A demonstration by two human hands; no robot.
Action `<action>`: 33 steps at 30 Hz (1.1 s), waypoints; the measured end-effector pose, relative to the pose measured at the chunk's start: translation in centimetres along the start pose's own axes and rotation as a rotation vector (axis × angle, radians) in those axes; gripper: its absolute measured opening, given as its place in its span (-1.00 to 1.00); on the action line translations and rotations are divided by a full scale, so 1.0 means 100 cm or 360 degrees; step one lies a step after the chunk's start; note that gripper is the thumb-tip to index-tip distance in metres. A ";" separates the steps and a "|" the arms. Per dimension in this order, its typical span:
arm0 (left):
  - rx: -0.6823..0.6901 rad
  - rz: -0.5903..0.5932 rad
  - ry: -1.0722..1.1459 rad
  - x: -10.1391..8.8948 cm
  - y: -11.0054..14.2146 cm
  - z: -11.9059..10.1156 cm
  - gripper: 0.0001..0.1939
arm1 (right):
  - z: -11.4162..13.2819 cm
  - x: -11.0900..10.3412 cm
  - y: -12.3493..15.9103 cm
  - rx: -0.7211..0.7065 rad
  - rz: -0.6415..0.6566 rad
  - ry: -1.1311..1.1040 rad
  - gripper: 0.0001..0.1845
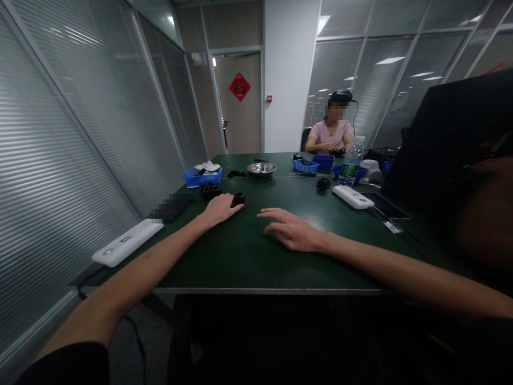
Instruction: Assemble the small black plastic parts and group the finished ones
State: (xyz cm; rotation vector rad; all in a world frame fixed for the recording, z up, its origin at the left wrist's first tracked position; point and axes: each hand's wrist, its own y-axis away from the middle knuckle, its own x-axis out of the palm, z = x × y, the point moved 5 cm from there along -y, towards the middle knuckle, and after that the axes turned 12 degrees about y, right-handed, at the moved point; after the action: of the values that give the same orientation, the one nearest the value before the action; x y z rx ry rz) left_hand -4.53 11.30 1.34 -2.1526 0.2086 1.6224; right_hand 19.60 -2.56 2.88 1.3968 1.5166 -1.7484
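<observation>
My left hand (218, 210) rests low over the table, its thumb along the near side of a small glossy black round object (239, 199). Its other fingers are partly hidden behind that object, and the hand looks closed around it. Just to the left sits a cluster of similar black round pieces (210, 190), whose kind I cannot make out. My right hand (294, 231) hovers near the middle of the green table (248, 262), palm turned inward, fingers spread and holding nothing.
Beyond lie a steel bowl (262, 170), a blue basket (202, 176) and a light-blue basket (305, 166). Right of centre are another black piece (323, 184), a water bottle (351, 163) and a white power bank (352, 197). A person (332, 133) sits opposite.
</observation>
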 end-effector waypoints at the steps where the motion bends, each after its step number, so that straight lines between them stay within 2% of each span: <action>1: -0.0065 -0.0001 -0.0026 -0.003 -0.001 0.008 -0.33 | 0.000 0.000 0.000 -0.0005 -0.0006 -0.0007 -0.63; 5: -0.0322 0.0020 -0.0071 -0.010 -0.002 0.032 -0.35 | 0.000 -0.001 0.000 -0.0021 -0.0022 -0.0024 -0.63; 10: -0.0499 0.0023 -0.0234 -0.012 -0.001 0.046 -0.34 | 0.000 0.000 -0.001 -0.0027 0.0013 0.0005 -0.65; 22: -0.0485 0.0098 -0.0213 -0.006 -0.001 0.051 -0.40 | -0.001 0.004 0.000 -0.0040 0.0054 0.0028 -0.69; 33: -0.0405 0.0110 -0.0217 -0.002 0.000 0.043 -0.42 | -0.003 0.004 0.000 -0.0012 0.0061 -0.0042 -0.73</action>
State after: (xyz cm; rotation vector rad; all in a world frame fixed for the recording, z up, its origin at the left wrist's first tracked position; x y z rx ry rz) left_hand -8.38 13.06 0.60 -2.2265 0.0363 1.9176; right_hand 19.52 -2.18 2.55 1.3845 1.4717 -1.7299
